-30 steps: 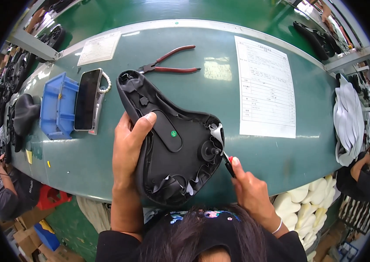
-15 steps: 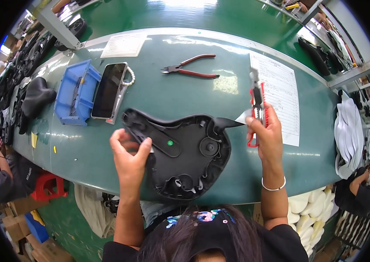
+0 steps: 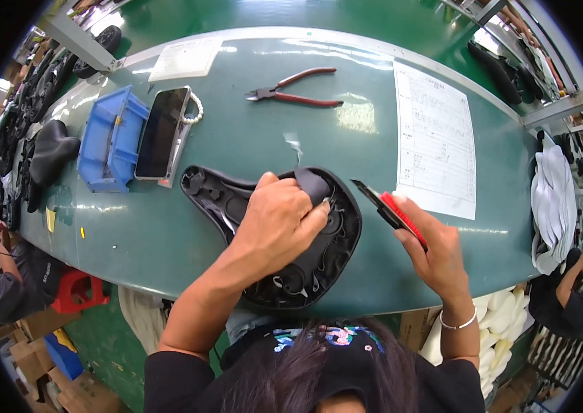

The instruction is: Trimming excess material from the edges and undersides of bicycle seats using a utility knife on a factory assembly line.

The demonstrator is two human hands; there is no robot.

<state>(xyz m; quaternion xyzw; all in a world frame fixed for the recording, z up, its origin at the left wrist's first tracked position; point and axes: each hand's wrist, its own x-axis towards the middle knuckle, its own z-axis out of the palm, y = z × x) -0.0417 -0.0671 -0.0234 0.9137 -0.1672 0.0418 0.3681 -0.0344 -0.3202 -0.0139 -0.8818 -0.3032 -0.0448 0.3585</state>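
Note:
A black bicycle saddle [image 3: 236, 206] lies upside down on the green table [image 3: 257, 138], its narrow nose pointing left. My left hand [image 3: 281, 220] lies over its middle, and the fingers pinch a flap of black cover material [image 3: 312, 184] at the saddle's far edge. My right hand [image 3: 429, 251] is to the right of the saddle and grips a red and black utility knife [image 3: 391, 210]. The knife's tip points up and left, a short gap from the saddle's right rim.
Red-handled pliers [image 3: 295, 89] lie at the back, a printed sheet [image 3: 436, 141] to the right, a phone [image 3: 162, 134] and blue bin [image 3: 109, 138] to the left. More black saddles [image 3: 47, 155] sit at far left, white pads [image 3: 556, 199] at far right. Other people work at both sides.
My right hand brought the knife down from over the paper to beside the saddle's right rim. My left hand moved from the saddle's left side onto its middle and took hold of the cover flap.

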